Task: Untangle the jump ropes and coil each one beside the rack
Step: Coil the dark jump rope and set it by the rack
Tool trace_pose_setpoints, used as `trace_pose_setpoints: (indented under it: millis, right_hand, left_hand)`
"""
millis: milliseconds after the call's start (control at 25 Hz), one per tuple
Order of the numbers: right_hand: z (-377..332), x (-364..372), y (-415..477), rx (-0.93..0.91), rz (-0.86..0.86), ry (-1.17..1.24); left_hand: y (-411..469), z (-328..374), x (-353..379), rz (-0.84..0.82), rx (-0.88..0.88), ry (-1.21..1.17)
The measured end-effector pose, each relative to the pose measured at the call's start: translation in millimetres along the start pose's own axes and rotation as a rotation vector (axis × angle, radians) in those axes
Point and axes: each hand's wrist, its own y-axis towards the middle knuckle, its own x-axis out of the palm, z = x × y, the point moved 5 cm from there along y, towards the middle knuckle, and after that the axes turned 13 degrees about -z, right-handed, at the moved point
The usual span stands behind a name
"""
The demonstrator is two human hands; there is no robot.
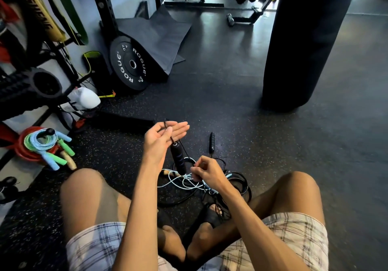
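Tangle of black and pale-blue jump-rope cords lies on the speckled rubber floor just under the right hand, whose curled fingertips pinch one thin strand; which rope it belongs to, I cannot tell. Left hand, raised beyond it, has straight fingers and its thumb pins a thin black cord, with the ribbed black handle dangling below the palm. Best to keep that cord lightly taut and feed the handle back through each loop; tugging would likely tighten the knots.
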Motion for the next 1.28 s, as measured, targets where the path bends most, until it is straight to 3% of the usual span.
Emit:
trace_pose_setpoints:
  millis: [240,400,520,720,920,1120,1280]
  right_hand:
    - [-34.7,-11.0,-2.2,-0.162,-0.049,-0.384]
    - [-65.1,-13.9,-4.9,-0.293,-0.028,-0.441]
    - [-92.6,-21.3,-5.8,-0.365,-0.009,-0.342]
    - [-115.2,-38.6,7.0,-0.365,0.054,-0.256]
    - [-111.7,-52.7,21.0,-0.348,0.146,-0.050]
    - [-66.0,-43.9,33.9,-0.184,0.128,0.026]
    - [-24.0,-20.7,30.0,-0.039,0.015,-0.007]
  left_hand:
    - [1.2,-25.4,-18.8,0.147,-0.004,0.278]
    - [3.9,-37.1,-19.7,0.113,-0.088,0.426]
    - [4.4,-45.7,-17.6,0.008,-0.202,0.477]
    - [-4.3,-47.0,1.1,-0.144,-0.350,0.196]
    - [-1.9,-40.9,6.6,-0.218,-0.325,0.005]
    - [4.1,-29.6,9.9,-0.142,-0.200,-0.344]
    - [9.6,-21.3,4.7,0.023,-0.070,-0.397]
